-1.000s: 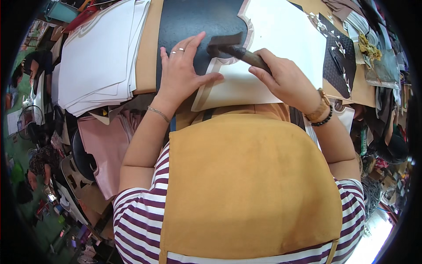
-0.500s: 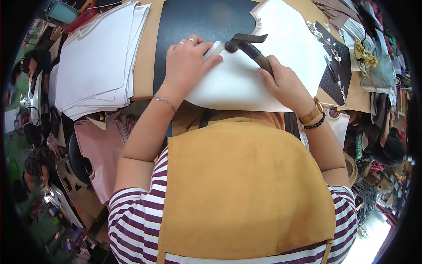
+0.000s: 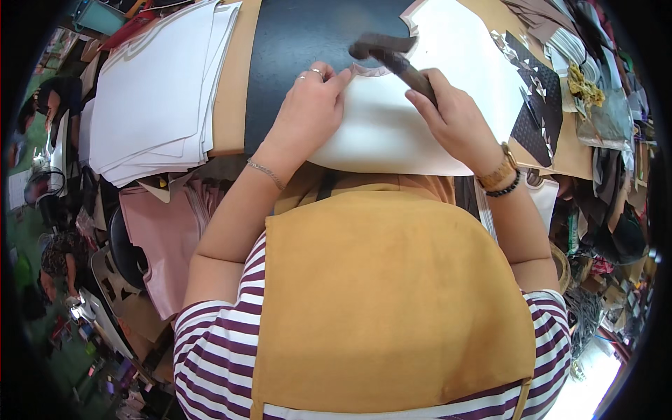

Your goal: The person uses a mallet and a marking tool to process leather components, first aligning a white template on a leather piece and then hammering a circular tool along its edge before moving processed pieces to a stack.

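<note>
A large white sheet piece (image 3: 399, 133) with curved, notched edges lies on a black board (image 3: 301, 42) in front of me. Along its far curved edge a narrow pinkish margin is folded over. My left hand (image 3: 311, 108), with rings on its fingers, has thumb and forefinger pinched together on that edge. In my right hand (image 3: 455, 115) is a hammer (image 3: 399, 61), gripped by its brown handle. The dark head is slightly blurred and hangs over the far edge, just right of my left fingertips; whether it touches the sheet I cannot tell.
A stack of white sheets (image 3: 157, 91) sits at the left of the tan table (image 3: 227, 119). At the right, a dark textured piece (image 3: 535, 112) carries small white scraps and a pen-like tool. Pink pieces (image 3: 157, 245) hang below left. Other people are at both sides.
The hammer has moved away from me and a little left. My left fingers, spread along the sheet's edge before, are now drawn together on it at nearly the same spot.
</note>
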